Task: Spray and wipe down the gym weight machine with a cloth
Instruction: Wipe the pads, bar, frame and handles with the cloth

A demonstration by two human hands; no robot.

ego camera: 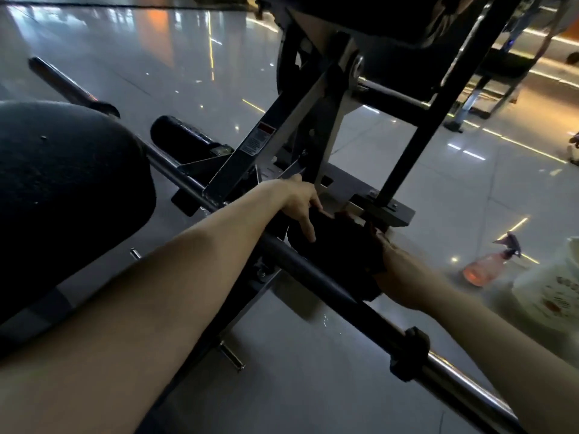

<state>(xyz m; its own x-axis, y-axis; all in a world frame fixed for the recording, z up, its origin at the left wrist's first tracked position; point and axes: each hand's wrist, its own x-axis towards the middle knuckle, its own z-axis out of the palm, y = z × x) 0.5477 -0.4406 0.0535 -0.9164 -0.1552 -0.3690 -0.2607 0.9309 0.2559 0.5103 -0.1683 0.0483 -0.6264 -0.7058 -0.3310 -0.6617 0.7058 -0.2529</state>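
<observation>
Pressing dark cloth (pixel 338 255) w/ left hand (pixel 300 205), fingers straight. Gripping its other side w/ right hand (pixel 404 277), fingertips mostly hidden. Holding it bunched on low black bar (pixel 326 281) of weight machine (pixel 404 145). Can't read red & white sticker (pixel 260 137) on slanted beam: print too small. Same w/ white bag (pixel 551 286), cut off at right. Blurry pink spray bottle (pixel 488 264) on floor (pixel 156 73), right of machine.

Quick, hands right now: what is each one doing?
Left hand: open, straight fingers pressing on the dark cloth.
Right hand: closed on the same cloth, fingers mostly hidden under it.
</observation>
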